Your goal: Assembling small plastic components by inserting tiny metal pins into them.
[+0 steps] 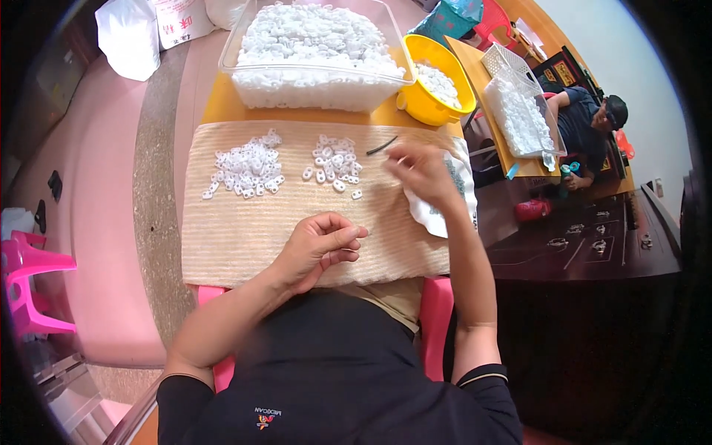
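Working left to right, I note the large heap of white two-holed pieces (pixel 248 169) loose on the striped cloth (pixel 230 245); I would draw from its near edge so that it does not spread. Beside it my left hand (pixel 315 248) hangs over the near part of the cloth, thumb brought narrowly to the forefinger; I cannot tell whether anything is gripped. I judge a light fingertip pinch adequate for parts this small. Just beyond lies the small heap (pixel 337 157), set apart from the large one; that gap should be maintained, and the lone piece (pixel 357 194) at its near side gathered in. A dark strip (pixel 382 145) lies to its right, near the right hand (pixel 424 174), which is blurred, fingers bent; I cannot tell whether it holds anything. Its forearm passes over the white packet (pixel 426 216); I recommend lifting clear to avoid dragging it.
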Motion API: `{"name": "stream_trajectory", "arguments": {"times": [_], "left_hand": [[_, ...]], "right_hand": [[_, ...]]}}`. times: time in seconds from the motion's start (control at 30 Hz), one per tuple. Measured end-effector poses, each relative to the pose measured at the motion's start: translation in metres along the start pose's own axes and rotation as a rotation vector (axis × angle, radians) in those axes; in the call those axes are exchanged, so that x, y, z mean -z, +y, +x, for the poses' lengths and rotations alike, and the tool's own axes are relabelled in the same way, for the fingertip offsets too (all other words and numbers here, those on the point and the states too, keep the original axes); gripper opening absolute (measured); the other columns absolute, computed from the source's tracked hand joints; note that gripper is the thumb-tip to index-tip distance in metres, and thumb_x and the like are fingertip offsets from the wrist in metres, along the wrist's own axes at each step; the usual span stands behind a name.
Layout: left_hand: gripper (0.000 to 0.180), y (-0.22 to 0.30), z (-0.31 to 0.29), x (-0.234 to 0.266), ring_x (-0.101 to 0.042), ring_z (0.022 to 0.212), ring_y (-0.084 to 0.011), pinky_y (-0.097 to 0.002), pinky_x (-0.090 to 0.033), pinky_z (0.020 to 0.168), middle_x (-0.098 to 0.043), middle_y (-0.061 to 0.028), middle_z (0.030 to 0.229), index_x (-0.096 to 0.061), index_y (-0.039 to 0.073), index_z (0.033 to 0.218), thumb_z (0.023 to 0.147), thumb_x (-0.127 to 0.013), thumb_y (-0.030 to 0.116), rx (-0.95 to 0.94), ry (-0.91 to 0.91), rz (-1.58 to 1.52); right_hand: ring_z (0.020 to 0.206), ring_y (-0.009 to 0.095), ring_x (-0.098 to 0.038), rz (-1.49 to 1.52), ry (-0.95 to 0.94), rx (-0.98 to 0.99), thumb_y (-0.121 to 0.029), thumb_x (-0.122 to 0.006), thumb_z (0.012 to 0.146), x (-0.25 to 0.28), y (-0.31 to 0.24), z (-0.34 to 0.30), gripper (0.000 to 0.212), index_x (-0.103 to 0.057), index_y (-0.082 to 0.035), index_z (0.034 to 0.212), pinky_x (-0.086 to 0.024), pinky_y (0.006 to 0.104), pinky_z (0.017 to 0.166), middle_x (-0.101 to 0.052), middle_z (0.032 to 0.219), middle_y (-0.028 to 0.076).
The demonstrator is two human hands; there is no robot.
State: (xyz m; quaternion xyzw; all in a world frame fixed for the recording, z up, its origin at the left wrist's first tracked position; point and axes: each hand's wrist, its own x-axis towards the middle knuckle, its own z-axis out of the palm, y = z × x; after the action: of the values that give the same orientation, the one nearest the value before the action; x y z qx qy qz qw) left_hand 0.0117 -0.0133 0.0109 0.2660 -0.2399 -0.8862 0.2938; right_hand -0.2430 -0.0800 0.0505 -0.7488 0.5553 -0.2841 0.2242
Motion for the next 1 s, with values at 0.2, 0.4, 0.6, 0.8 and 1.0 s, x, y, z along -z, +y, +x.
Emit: {"name": "stream_trajectory", "arguments": {"times": [0.2,0.4,0.6,0.8,1.0], "left_hand": [[0.009,-0.002,0.001,0.002,-0.064,0.083,-0.0096,-0.0268,-0.057,0.075,-0.066,-0.0077,0.102,-0.061,0.008,0.095,0.092,-0.063,0.016,-0.021,-0.02,-0.016],[0.009,-0.002,0.0,0.002,-0.064,0.082,-0.0103,-0.0271,-0.057,0.074,-0.067,-0.008,0.1,-0.061,0.007,0.096,0.092,-0.062,0.015,-0.036,-0.029,-0.016],[0.011,-0.002,0.0,0.001,-0.063,0.082,-0.0079,-0.0264,-0.056,0.075,-0.067,-0.004,0.097,-0.063,0.005,0.097,0.092,-0.063,0.014,-0.04,-0.034,-0.027],[0.011,-0.002,0.0,0.003,-0.063,0.082,-0.0084,-0.0267,-0.056,0.075,-0.068,-0.0055,0.098,-0.062,0.005,0.097,0.091,-0.064,0.015,-0.044,-0.008,-0.022],[0.012,-0.002,0.002,0.004,-0.062,0.079,-0.0086,-0.0258,-0.055,0.073,-0.067,-0.0048,0.093,-0.062,0.004,0.097,0.091,-0.065,0.014,-0.109,0.042,-0.048]], "right_hand": [[0.076,0.026,-0.065,-0.252,-0.163,-0.04,-0.017,-0.069,0.08,-0.042,-0.029,-0.015,0.019,-0.068,-0.004,0.093,-0.05,0.0361,0.07,-0.066,0.084,0.013],[0.079,0.03,-0.065,-0.254,-0.154,-0.115,-0.018,-0.07,0.078,-0.048,-0.034,-0.018,0.017,-0.068,-0.006,0.089,-0.049,0.0384,0.071,-0.065,0.085,0.012],[0.076,0.028,-0.065,-0.215,-0.129,-0.072,-0.017,-0.07,0.079,-0.05,-0.028,-0.024,0.015,-0.066,-0.004,0.086,-0.05,0.0376,0.068,-0.064,0.083,0.012],[0.071,0.026,-0.065,-0.179,-0.145,-0.129,-0.013,-0.071,0.078,-0.05,-0.032,-0.026,0.015,-0.065,-0.002,0.085,-0.05,0.0355,0.064,-0.065,0.08,0.014],[0.071,0.009,-0.062,0.224,-0.002,-0.126,-0.007,-0.07,0.083,-0.058,-0.029,-0.04,0.015,-0.066,0.002,0.094,-0.05,0.0249,0.062,-0.066,0.079,0.006]]}}
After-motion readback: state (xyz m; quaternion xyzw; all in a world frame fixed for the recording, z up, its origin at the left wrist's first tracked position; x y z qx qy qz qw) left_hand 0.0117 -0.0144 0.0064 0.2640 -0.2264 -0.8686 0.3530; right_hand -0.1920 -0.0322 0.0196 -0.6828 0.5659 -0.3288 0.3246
